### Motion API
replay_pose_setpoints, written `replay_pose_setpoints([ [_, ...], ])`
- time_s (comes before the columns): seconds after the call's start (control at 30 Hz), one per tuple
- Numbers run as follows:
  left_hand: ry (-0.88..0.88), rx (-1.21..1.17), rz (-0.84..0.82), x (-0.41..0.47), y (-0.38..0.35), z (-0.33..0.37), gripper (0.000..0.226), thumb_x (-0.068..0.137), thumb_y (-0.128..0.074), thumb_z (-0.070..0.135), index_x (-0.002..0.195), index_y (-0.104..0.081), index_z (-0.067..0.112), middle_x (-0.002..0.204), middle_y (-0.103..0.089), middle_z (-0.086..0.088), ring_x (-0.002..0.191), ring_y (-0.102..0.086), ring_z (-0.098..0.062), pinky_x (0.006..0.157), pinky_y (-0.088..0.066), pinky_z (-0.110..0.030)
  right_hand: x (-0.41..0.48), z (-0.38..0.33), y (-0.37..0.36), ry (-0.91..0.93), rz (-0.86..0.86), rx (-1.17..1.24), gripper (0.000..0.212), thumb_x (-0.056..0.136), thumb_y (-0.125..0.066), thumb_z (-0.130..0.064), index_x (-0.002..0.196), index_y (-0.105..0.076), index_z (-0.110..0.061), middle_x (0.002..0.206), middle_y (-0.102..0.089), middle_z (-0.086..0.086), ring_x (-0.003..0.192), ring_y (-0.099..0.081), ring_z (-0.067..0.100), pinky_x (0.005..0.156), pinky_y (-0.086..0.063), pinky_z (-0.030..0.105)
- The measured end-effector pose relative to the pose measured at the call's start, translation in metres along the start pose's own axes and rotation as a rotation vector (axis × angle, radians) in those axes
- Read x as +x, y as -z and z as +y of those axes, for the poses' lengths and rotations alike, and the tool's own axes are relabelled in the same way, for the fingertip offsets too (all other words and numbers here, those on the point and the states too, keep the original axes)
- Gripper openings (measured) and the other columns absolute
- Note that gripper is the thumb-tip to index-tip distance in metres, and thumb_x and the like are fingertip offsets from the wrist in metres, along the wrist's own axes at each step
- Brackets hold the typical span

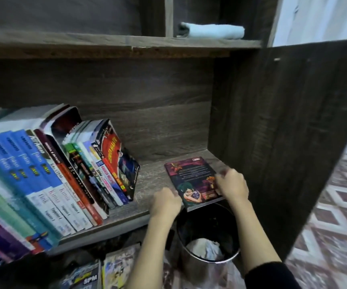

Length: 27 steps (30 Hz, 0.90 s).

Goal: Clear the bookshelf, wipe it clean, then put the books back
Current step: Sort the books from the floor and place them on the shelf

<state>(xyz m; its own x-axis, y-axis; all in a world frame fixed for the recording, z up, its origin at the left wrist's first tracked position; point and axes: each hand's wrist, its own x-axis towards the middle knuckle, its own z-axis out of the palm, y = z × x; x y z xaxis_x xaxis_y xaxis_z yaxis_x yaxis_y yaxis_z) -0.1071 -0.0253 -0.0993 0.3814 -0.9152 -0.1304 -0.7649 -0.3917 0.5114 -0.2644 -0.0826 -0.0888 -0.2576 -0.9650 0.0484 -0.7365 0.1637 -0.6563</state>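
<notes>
The left hand (165, 202) and right hand (232, 185) pinch the book (191, 178) overhanging the shelf's (147, 184) front edge; it could slip into the bin (210, 262).

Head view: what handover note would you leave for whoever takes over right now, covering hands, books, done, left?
Right hand grips the comic book at its right edge; left hand, fingers curled, sits at its near-left corner, hold unclear.
It lies flat on the shelf, right end; a row of books stands to its left; blue cloth lies folded in the upper compartment.
Clearing or restocking: cannot tell. Below the shelf lie loose books.
</notes>
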Motion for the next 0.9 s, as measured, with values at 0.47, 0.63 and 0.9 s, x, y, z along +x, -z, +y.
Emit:
replay_pose_setpoints([
  [0.47, 0.175, -0.823, -0.273, 0.018, -0.021, -0.002, 0.021, 0.094, -0.057, 0.031, 0.097, -0.054, 0.010, 0.080, -0.055, 0.001, 0.055, -0.057, -0.012, 0.057, -0.056, -0.032, 0.021, 0.042, 0.000, -0.390, -0.279, 0.672, 0.027, 0.082, -0.073, -0.019, 0.103, -0.061, -0.006, 0.087, -0.067, 0.009, 0.074, -0.062, 0.021, 0.061, -0.048, 0.032],
  [0.63, 0.182, -1.019, -0.296, 0.024, -0.017, -0.008, 0.035, 0.096, -0.055, 0.023, 0.122, -0.055, 0.001, 0.117, -0.062, -0.011, 0.101, -0.062, -0.023, 0.052, -0.057, -0.029, 0.015, 0.041, 0.002, -0.380, -0.619, 0.760, 0.015, 0.095, -0.057, -0.022, 0.096, -0.058, -0.007, 0.083, -0.066, 0.011, 0.074, -0.064, 0.023, 0.053, -0.058, 0.040],
  [0.9, 0.167, -1.147, -0.207, 0.023, 0.003, -0.014, 0.019, 0.094, -0.056, 0.011, 0.110, -0.061, 0.000, 0.090, -0.068, -0.009, 0.078, -0.064, -0.016, 0.063, -0.054, -0.029, 0.015, 0.027, 0.006, -0.212, -0.796, 1.011, 0.023, 0.091, -0.051, 0.004, 0.114, -0.055, 0.002, 0.095, -0.070, 0.021, 0.075, -0.071, 0.027, 0.054, -0.059, 0.041],
])
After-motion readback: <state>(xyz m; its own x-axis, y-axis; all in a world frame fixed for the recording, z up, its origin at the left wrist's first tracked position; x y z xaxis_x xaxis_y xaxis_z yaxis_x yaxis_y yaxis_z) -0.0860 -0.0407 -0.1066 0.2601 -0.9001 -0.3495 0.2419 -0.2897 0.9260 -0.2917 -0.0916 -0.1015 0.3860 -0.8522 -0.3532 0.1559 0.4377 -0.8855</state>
